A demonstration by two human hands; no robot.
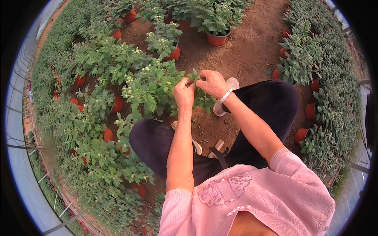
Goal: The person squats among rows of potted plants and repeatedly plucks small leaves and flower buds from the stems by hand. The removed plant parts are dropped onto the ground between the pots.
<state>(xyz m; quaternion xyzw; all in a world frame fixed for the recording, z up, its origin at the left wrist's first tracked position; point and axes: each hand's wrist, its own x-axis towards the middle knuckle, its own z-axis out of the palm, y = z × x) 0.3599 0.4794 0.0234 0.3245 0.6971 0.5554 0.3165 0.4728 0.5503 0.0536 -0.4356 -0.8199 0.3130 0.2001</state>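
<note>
My left hand [184, 93] and my right hand [213, 83] meet at a leafy shoot tip [193, 76] of a potted plant with lobed green leaves. The left thumb and forefinger pinch the shoot from the left. On the right side, my right fingers are bent against the same shoot; whether they grip it is hidden. A white band circles the right wrist. Leafy stems with pale buds [146, 69] spread left of my hands, and more leaves [206, 99] hang below them. This plant's pot is hidden.
Dense rows of similar plants in red pots [118, 103] fill the left. Another potted plant [218, 38] stands ahead on brown soil [251, 38]. More red pots [310, 111] line the right side. Small leaf scraps and a wooden piece [217, 147] lie between my legs.
</note>
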